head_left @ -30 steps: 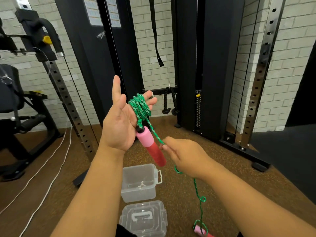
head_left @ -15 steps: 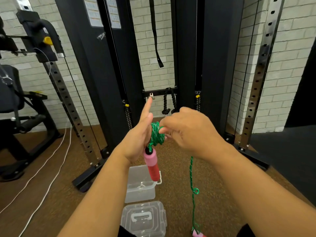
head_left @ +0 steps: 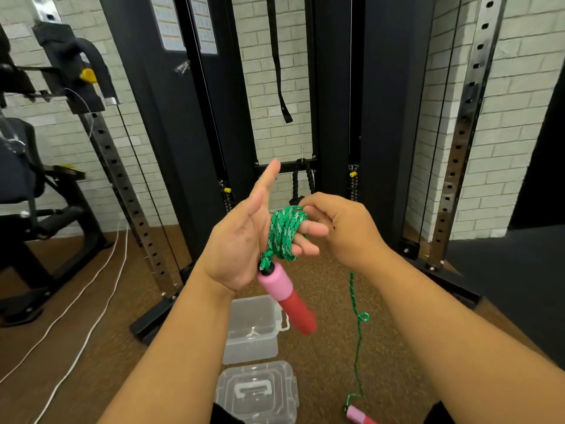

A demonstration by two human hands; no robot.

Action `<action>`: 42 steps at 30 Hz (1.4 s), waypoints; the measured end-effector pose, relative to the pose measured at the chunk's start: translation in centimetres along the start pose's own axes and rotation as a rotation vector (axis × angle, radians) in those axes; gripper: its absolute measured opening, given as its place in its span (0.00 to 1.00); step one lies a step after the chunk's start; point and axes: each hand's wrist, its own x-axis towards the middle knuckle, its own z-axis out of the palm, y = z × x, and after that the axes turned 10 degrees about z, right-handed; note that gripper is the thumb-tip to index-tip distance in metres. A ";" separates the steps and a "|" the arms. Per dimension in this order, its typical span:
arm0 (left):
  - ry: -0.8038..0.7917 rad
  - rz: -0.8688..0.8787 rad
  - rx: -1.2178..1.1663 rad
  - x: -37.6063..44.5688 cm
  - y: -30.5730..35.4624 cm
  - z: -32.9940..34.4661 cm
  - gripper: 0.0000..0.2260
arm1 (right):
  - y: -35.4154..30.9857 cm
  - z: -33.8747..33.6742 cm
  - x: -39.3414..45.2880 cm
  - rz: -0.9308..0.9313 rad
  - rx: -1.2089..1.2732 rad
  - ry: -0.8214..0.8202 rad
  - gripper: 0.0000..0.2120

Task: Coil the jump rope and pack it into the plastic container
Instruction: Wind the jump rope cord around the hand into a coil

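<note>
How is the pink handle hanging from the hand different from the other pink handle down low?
The upper handle dangles in the air under the left hand; the lower handle is down by the floor. The upper handle shows whole; the lower handle is cut off by the picture's edge. The rope beside the upper one is wound round fingers; toward the lower one it hangs loose. Both are pink and red.

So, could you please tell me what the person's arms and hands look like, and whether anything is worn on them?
Both forearms are bare up to the picture's edge. The left hand and right hand show no gloves, rings, watch or bands; no sleeves are visible.
</note>
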 end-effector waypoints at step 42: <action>0.181 -0.073 0.367 -0.5 -0.5 0.0 0.21 | -3.3 -2.6 0.9 -0.133 0.060 0.226 0.05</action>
